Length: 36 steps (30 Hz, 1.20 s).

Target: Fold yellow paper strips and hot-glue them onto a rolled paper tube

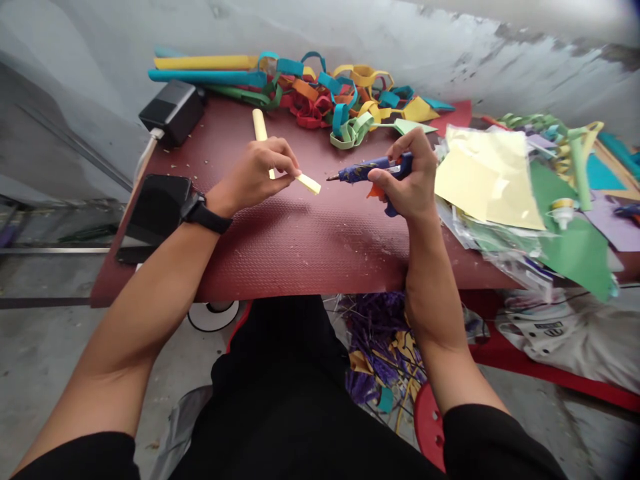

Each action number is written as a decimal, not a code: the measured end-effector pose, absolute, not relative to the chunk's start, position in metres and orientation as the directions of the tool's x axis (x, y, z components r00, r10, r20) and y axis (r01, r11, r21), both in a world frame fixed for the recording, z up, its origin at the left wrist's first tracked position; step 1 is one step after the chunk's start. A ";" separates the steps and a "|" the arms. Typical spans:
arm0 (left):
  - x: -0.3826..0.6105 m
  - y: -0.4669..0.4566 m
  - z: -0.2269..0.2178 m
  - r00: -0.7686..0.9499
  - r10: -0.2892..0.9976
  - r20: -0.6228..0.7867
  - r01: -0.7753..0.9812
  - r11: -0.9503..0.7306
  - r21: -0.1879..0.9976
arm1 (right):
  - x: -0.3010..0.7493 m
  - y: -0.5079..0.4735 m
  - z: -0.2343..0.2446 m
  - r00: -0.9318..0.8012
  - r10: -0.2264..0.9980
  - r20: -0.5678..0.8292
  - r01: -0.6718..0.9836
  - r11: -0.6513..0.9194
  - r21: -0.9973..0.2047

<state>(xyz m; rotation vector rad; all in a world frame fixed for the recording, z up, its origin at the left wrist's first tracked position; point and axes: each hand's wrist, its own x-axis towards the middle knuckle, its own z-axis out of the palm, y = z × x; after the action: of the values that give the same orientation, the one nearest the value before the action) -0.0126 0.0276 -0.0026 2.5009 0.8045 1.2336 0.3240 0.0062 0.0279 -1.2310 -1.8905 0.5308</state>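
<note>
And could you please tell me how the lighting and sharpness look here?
Head view: diffuse light, with a faint shadow below the left hand and a soft sheen on the dark red tabletop; head view, toward the right edge: smeared detail and wide-angle stretching.

The surface (pixel 300 260) looks like bumpy plastic with a bit of shine. The strip (pixel 309 184) near the middle is dull paper. The glue gun (pixel 363 171) looks like plastic, with a metal tip (pixel 332 178). The chains (pixel 306 113) at the top are paper. The clear bag (pixel 525 263) at the right is shiny, crinkly plastic. The sleeve (pixel 485 443) at the lower right is dull cloth.
</note>
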 end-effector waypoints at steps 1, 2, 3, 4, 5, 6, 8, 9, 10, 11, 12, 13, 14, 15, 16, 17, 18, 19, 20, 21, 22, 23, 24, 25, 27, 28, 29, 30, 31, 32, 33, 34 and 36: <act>-0.012 0.027 -0.003 0.490 0.578 0.652 0.371 -0.815 0.444 | 0.325 0.006 0.028 -0.197 0.900 0.388 0.596 0.425 -0.681; -0.012 0.027 -0.003 0.486 0.583 0.651 0.371 -0.812 0.450 | 0.326 0.005 0.028 -0.184 0.893 0.410 0.631 0.427 -0.647; -0.011 0.027 -0.003 0.483 0.586 0.651 0.370 -0.810 0.454 | 0.326 0.005 0.028 -0.169 0.881 0.442 0.658 0.434 -0.615; -0.011 0.027 -0.003 0.481 0.588 0.651 0.368 -0.809 0.458 | 0.327 0.006 0.028 -0.173 0.877 0.448 0.677 0.437 -0.592; -0.011 0.027 -0.003 0.480 0.589 0.650 0.366 -0.808 0.462 | 0.326 0.006 0.028 -0.182 0.876 0.448 0.688 0.438 -0.579; -0.010 0.026 -0.002 0.478 0.592 0.649 0.365 -0.806 0.466 | 0.326 0.006 0.029 -0.191 0.875 0.445 0.691 0.442 -0.572; -0.010 0.026 -0.002 0.482 0.597 0.642 0.368 -0.802 0.470 | 0.325 0.007 0.030 -0.207 0.868 0.452 0.683 0.459 -0.569; -0.010 0.026 -0.001 0.486 0.597 0.638 0.369 -0.802 0.469 | 0.324 0.007 0.031 -0.214 0.860 0.463 0.675 0.473 -0.567; -0.010 0.025 -0.001 0.490 0.596 0.636 0.369 -0.803 0.469 | 0.323 0.007 0.031 -0.215 0.849 0.482 0.663 0.490 -0.566; -0.011 0.025 -0.001 0.494 0.595 0.634 0.368 -0.804 0.467 | 0.322 0.007 0.031 -0.213 0.835 0.508 0.649 0.509 -0.565; -0.011 0.025 -0.001 0.497 0.593 0.634 0.366 -0.805 0.466 | 0.322 0.007 0.031 -0.211 0.821 0.531 0.636 0.528 -0.563; -0.011 0.025 -0.001 0.498 0.591 0.634 0.365 -0.806 0.465 | 0.321 0.007 0.031 -0.210 0.809 0.549 0.625 0.543 -0.560; -0.011 0.025 0.000 0.498 0.590 0.635 0.363 -0.807 0.465 | 0.321 0.008 0.031 -0.213 0.804 0.556 0.618 0.552 -0.561; -0.011 0.025 0.000 0.498 0.588 0.637 0.362 -0.809 0.464 | 0.321 0.008 0.030 -0.217 0.806 0.551 0.614 0.552 -0.565; -0.010 0.024 0.000 0.497 0.584 0.641 0.358 -0.812 0.462 | 0.321 0.008 0.030 -0.222 0.815 0.535 0.614 0.543 -0.573; -0.010 0.024 0.000 0.496 0.581 0.645 0.354 -0.814 0.460 | 0.321 0.008 0.030 -0.225 0.829 0.511 0.620 0.527 -0.581; -0.010 0.024 0.000 0.495 0.578 0.649 0.351 -0.816 0.460 | 0.321 0.008 0.030 -0.218 0.842 0.493 0.628 0.508 -0.589; -0.010 0.024 0.000 0.493 0.579 0.650 0.349 -0.816 0.461 | 0.322 0.008 0.030 -0.206 0.852 0.481 0.637 0.490 -0.594; -0.010 0.024 0.000 0.490 0.582 0.648 0.350 -0.813 0.466 | 0.322 0.007 0.030 -0.197 0.860 0.471 0.646 0.475 -0.597; -0.010 0.024 0.000 0.488 0.589 0.644 0.351 -0.808 0.473 | 0.322 0.007 0.030 -0.189 0.863 0.469 0.650 0.468 -0.598; -0.010 0.024 0.000 0.485 0.596 0.640 0.353 -0.803 0.480 | 0.321 0.006 0.031 -0.186 0.863 0.470 0.651 0.467 -0.599; -0.009 0.024 0.000 0.484 0.599 0.637 0.353 -0.800 0.485 | 0.321 0.006 0.031 -0.189 0.861 0.473 0.648 0.471 -0.598; -0.009 0.024 0.000 0.484 0.599 0.638 0.350 -0.800 0.487 | 0.320 0.006 0.031 -0.193 0.853 0.486 0.639 0.485 -0.597; -0.009 0.024 0.000 0.482 0.598 0.640 0.345 -0.801 0.488 | 0.319 0.006 0.031 -0.199 0.842 0.501 0.628 0.502 -0.594; -0.009 0.024 0.000 0.480 0.596 0.644 0.341 -0.803 0.489 | 0.318 0.007 0.031 -0.208 0.813 0.544 0.598 0.546 -0.587; -0.009 0.024 0.000 0.479 0.598 0.643 0.343 -0.802 0.490 | 0.317 0.008 0.031 -0.211 0.802 0.559 0.580 0.563 -0.589; -0.009 0.024 0.000 0.479 0.600 0.641 0.348 -0.800 0.489 | 0.317 0.008 0.031 -0.208 0.799 0.564 0.563 0.569 -0.599; -0.010 0.024 0.000 0.480 0.602 0.638 0.353 -0.798 0.488 | 0.317 0.009 0.032 -0.204 0.805 0.557 0.551 0.564 -0.615; -0.010 0.025 0.000 0.484 0.600 0.637 0.356 -0.800 0.483 | 0.317 0.009 0.032 -0.197 0.815 0.544 0.544 0.553 -0.631; -0.010 0.025 -0.001 0.488 0.596 0.638 0.355 -0.803 0.478 | 0.318 0.009 0.033 -0.181 0.821 0.542 0.539 0.544 -0.643; -0.010 0.026 -0.001 0.490 0.591 0.641 0.353 -0.807 0.474 | 0.320 0.009 0.034 -0.167 0.826 0.538 0.540 0.533 -0.651; -0.011 0.026 -0.002 0.491 0.587 0.644 0.350 -0.810 0.471 | 0.322 0.008 0.035 -0.154 0.830 0.536 0.543 0.524 -0.656; -0.011 0.028 -0.003 0.489 0.586 0.646 0.355 -0.810 0.467 | 0.326 0.007 0.037 -0.145 0.842 0.519 0.542 0.506 -0.670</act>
<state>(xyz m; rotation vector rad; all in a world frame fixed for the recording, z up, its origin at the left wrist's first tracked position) -0.0114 0.0275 -0.0032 2.4660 0.7993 1.2260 0.3256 0.0065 0.0369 -1.1558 -1.8216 0.4060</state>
